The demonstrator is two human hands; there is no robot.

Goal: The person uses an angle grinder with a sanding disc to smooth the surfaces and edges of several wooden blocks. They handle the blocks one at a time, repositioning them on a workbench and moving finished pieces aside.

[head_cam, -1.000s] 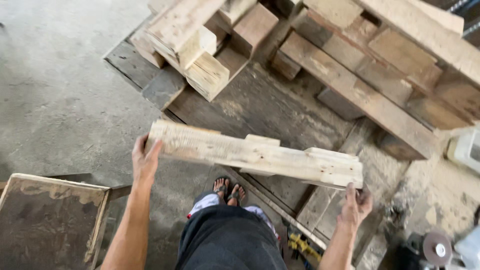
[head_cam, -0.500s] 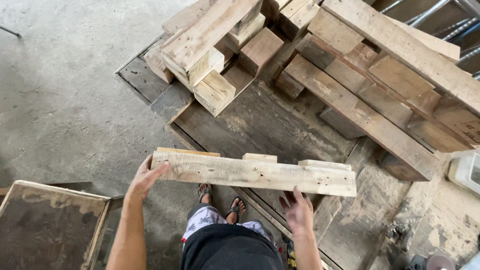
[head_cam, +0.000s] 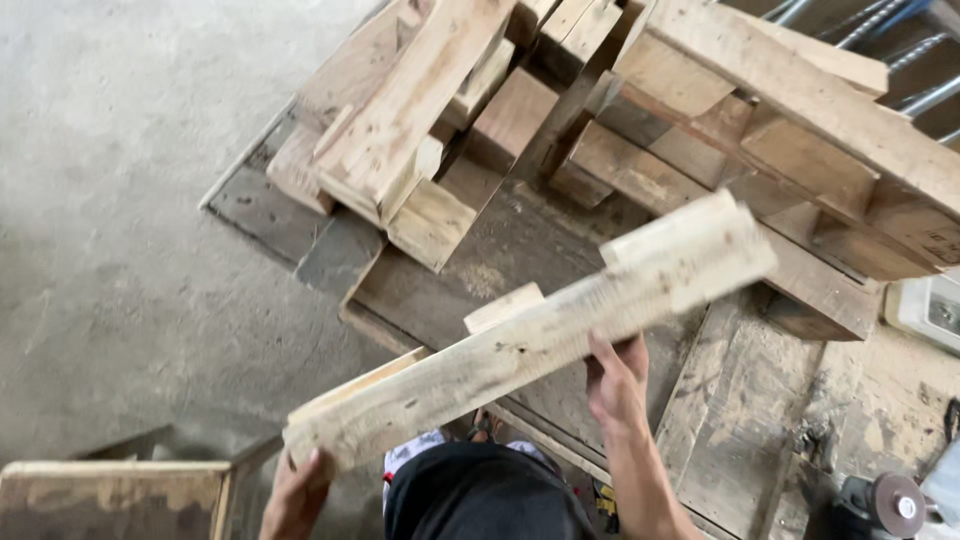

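Note:
I hold a long pale wooden plank with blocks fixed along it (head_cam: 530, 335), tilted so its right end rises toward the upper right. My left hand (head_cam: 298, 492) grips the plank's lower left end from underneath. My right hand (head_cam: 617, 378) grips the plank near its middle, fingers curled over the near edge. Below the plank lie dark flat boards (head_cam: 520, 250) on the floor.
A heap of pallet pieces and wooden blocks (head_cam: 420, 120) lies ahead, with longer pallet beams (head_cam: 800, 110) to the right. A wooden box edge (head_cam: 110, 490) sits bottom left. An angle grinder disc (head_cam: 893, 503) lies bottom right. Grey concrete floor (head_cam: 120, 200) spreads left.
The plank went from level to tilted, its right end lifted. My right hand slid from the right end toward the middle; my left hand dropped lower.

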